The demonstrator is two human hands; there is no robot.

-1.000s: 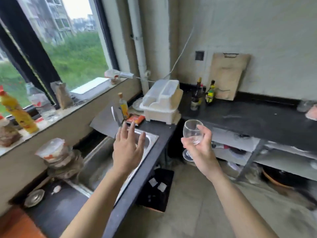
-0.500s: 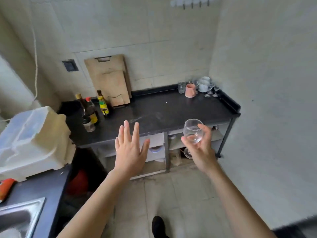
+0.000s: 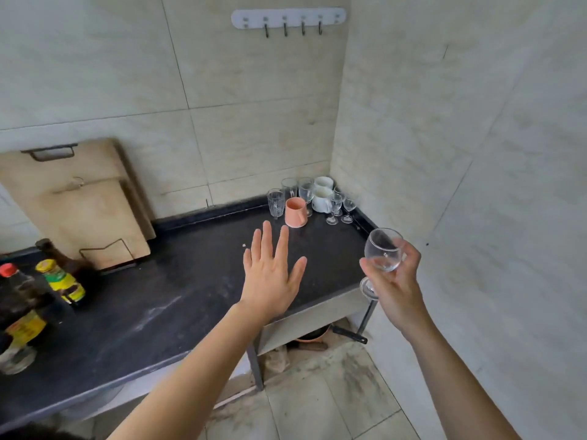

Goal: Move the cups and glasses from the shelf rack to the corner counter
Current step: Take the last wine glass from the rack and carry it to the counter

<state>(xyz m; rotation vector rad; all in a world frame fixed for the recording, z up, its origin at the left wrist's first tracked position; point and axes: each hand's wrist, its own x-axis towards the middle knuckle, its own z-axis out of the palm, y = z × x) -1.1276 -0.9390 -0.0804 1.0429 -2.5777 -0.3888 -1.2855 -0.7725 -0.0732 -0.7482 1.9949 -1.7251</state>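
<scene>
Head view.

A: Why does the right hand (image 3: 397, 281) carry the wine glass (image 3: 382, 250) like that?

B: Its fingers and thumb curl round the bowl, with the foot hanging below the hand. I think cupping the bowl steadies a top-heavy glass better than pinching the thin stem. The glass tilts a little.

A: And the left hand (image 3: 270, 274)?

B: It is spread flat, palm down, and holds nothing. It hangs over the dark table (image 3: 178, 296), and I cannot tell whether it touches. It is probably there for balance.

A: Where does the glass belong?

B: It likely goes with the cluster in the corner, beyond the left hand's fingertips and ahead-left of the right hand. A pink cup (image 3: 295, 212) stands nearest the hands, with white mugs (image 3: 322, 200), a tumbler (image 3: 275, 203) and small stemmed glasses (image 3: 341, 206) packed behind and beside it.

A: Is the carried glass close?

B: Not yet. It is off the table, in the air by the near corner, well apart from the cluster.
</scene>
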